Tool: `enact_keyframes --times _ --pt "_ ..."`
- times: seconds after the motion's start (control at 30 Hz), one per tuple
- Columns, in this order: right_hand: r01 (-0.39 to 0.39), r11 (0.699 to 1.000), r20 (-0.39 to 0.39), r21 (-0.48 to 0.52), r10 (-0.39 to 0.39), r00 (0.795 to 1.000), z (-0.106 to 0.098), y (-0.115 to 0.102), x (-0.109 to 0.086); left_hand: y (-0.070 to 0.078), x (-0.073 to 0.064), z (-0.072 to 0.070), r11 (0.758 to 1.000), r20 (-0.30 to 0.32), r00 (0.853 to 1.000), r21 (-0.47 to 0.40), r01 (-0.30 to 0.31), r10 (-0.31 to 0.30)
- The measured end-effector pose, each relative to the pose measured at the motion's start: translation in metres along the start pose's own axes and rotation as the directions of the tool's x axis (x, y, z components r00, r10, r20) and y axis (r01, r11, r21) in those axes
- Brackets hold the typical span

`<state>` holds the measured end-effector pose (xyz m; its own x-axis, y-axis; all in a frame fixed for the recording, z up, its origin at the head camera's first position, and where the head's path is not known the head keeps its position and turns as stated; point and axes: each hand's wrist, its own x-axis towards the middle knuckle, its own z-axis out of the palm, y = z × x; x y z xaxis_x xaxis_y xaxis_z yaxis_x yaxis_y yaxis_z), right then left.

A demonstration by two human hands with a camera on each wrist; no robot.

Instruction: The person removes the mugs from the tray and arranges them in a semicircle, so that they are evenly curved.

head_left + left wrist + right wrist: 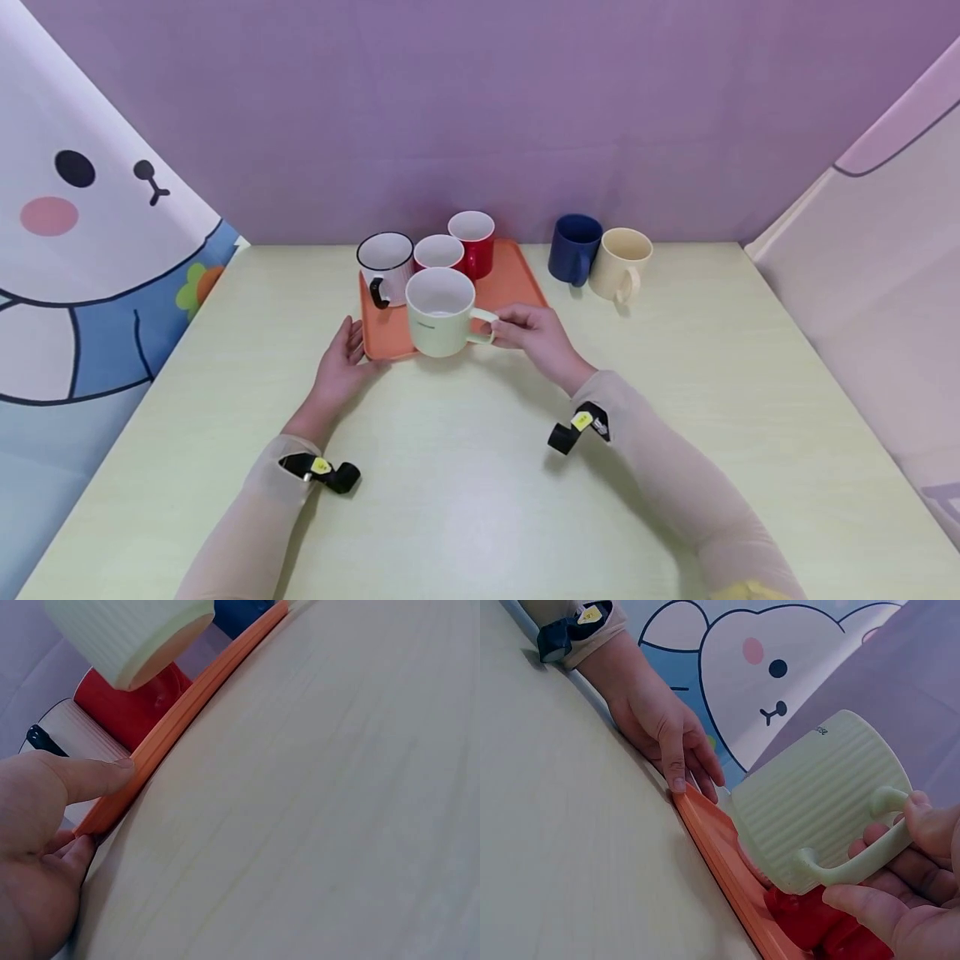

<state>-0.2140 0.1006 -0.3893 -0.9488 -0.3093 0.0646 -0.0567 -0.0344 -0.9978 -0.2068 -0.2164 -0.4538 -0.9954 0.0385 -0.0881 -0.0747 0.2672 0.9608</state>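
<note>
- Currently grips the pale green mug [440,325] by its handle with the right hand [536,337], thumb and fingers curled round the loop.
- Holds the mug aloft, near the near edge of the orange tray [513,283], apart from the surface below.
- Keeps the mug's mouth upward, showing a pale interior; aims the handle toward the right edge of the tabletop [472,467], and runs the long axis roughly upright.
- Lays the left hand [347,367] about the tray's near left corner, with thumb extended onto the rim, fingers relaxed beside the left edge.
- Carries on the tray a white mug with black rim [399,287] by the left edge, a nearer red mug [439,248] beside it, and a farther red mug [483,257] toward the far edge, all upright, with white interiors.
- Shows near the tabletop's far edge, right of the tray, a navy mug [566,254] and a cream mug [611,271], both upright, side by side.
</note>
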Motion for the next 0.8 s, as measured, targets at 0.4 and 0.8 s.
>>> enact_keyframes --times 0.4,0.8 --pt "0.031 0.999 -0.040 0.022 -0.030 0.999 -0.026 0.000 -0.020 0.001 0.000 -0.001 0.999 0.017 1.000 -0.028 -0.024 0.024" --pt "0.032 0.999 -0.118 0.013 -0.031 0.992 -0.059 0.001 -0.043 0.002 -0.003 -0.001 0.999 0.010 0.999 -0.004 -0.044 0.044"
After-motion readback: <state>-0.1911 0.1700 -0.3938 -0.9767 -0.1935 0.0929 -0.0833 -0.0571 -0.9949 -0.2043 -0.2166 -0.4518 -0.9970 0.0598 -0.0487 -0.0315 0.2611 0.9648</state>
